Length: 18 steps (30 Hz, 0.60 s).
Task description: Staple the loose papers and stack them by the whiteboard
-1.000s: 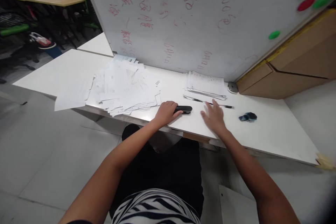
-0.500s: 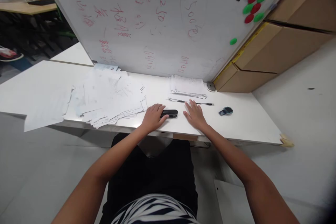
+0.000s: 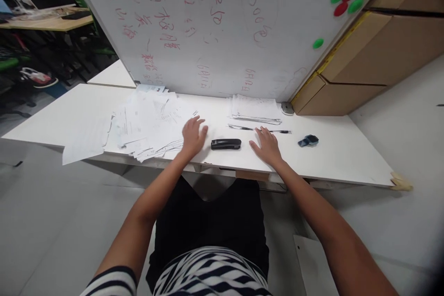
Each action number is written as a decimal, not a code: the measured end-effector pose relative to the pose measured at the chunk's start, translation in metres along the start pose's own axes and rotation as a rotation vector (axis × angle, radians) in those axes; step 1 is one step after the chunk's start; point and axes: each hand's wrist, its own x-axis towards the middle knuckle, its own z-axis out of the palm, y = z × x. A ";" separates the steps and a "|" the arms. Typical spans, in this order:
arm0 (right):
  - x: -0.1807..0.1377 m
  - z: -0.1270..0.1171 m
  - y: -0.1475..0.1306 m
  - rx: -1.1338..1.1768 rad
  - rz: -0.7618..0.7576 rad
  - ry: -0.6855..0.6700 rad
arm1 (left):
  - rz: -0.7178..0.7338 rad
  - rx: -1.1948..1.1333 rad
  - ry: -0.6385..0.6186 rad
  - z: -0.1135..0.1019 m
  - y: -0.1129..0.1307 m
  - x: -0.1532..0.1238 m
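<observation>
My left hand (image 3: 193, 136) is raised over the right edge of a loose, spread pile of papers (image 3: 149, 115), fingers apart and nothing in them. A black stapler (image 3: 225, 144) lies on the white desk between my two hands, touched by neither. My right hand (image 3: 268, 145) rests on the desk with its fingers spread, right of the stapler. Its fingertips reach a thin black pen (image 3: 243, 127) that lies crosswise. Just behind the pen sits a neater stack of papers (image 3: 255, 110).
A whiteboard (image 3: 222, 64) with red writing stands along the desk's back. Cardboard boxes (image 3: 342, 97) are stacked at the right rear. A dark watch (image 3: 308, 140) lies on the right of the white desk (image 3: 347, 162). A grey mouse-like object (image 3: 287, 108) sits beside the boxes.
My left hand has let go of the stapler and moved left and away from me to the paper pile. My right hand stays near the pen. The view has shifted slightly.
</observation>
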 end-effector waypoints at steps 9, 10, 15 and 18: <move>-0.004 -0.003 -0.002 -0.012 -0.020 0.019 | -0.233 0.290 -0.204 -0.013 -0.071 0.009; -0.005 -0.002 -0.001 -0.015 -0.027 0.024 | -0.218 0.284 -0.186 -0.011 -0.072 0.007; -0.005 0.000 -0.001 -0.016 -0.042 0.038 | -0.184 0.259 -0.084 -0.006 -0.071 0.001; -0.005 0.000 -0.001 -0.012 -0.043 0.037 | -0.202 0.247 -0.054 -0.006 -0.072 0.000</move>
